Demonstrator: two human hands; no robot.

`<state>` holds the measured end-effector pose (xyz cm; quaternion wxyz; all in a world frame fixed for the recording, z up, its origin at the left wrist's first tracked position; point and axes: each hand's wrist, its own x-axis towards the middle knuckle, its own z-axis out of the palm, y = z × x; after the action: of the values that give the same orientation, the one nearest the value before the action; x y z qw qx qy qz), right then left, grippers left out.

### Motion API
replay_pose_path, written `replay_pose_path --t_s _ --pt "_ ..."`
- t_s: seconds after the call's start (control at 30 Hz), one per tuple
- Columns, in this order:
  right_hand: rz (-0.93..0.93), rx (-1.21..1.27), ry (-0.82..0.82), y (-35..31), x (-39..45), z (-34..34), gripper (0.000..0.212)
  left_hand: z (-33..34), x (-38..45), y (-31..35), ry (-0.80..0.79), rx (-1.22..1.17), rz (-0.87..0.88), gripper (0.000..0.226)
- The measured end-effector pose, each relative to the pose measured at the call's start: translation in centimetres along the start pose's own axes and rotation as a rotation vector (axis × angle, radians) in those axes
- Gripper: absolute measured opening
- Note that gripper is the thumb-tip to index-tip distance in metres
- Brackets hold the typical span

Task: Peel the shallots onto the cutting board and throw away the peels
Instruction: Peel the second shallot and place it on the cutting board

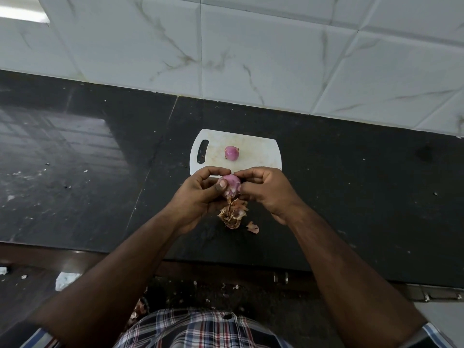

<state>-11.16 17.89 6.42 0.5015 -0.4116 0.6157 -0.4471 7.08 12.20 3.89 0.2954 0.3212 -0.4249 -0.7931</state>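
A pink shallot (232, 185) is held above the black counter, just in front of the white cutting board (258, 154). My left hand (198, 197) grips it from the left, thumb across its front. My right hand (266, 189) pinches it from the right with its fingertips. A strip of dry skin hangs from the shallot's underside. One peeled pink shallot (231, 153) lies on the board. A heap of brown peels (232, 214) lies on the counter below my hands, with one loose piece of peel (252, 227) to its right.
The black stone counter (364, 197) runs left and right, backed by a white marbled tile wall (251, 51). Small crumbs dot the counter at the left. Below the counter's front edge lie the dark floor and more scraps (140, 307).
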Motion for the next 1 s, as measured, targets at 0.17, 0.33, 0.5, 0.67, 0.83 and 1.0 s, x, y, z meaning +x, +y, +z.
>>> replay_pose_path --t_s 0.17,0.33,0.5,0.67,0.83,1.0 --pt "-0.055 -0.109 0.096 0.4 0.1 0.2 0.027 -0.1 0.1 -0.1 0.045 -0.014 0.017 0.036" --pt "-0.059 -0.138 0.211 1.1 -0.1 0.9 0.025 0.5 0.2 -0.4 0.097 -0.070 0.022 0.042" --pt "-0.110 -0.221 0.255 1.2 -0.2 1.5 0.019 0.4 0.4 -0.4 0.112 -0.050 -0.026 0.058" --pt "-0.166 -0.389 0.274 1.0 -0.3 1.5 0.018 0.2 0.4 -0.2 0.094 -0.009 -0.049 0.051" --pt "-0.204 -0.499 0.269 0.7 -0.1 1.5 0.020 -0.4 0.1 0.0 0.032 -0.041 -0.070 0.041" --pt "-0.149 -0.568 0.275 1.1 0.5 -0.3 0.012 -0.6 -0.3 0.3 -0.039 -0.101 -0.102 0.042"
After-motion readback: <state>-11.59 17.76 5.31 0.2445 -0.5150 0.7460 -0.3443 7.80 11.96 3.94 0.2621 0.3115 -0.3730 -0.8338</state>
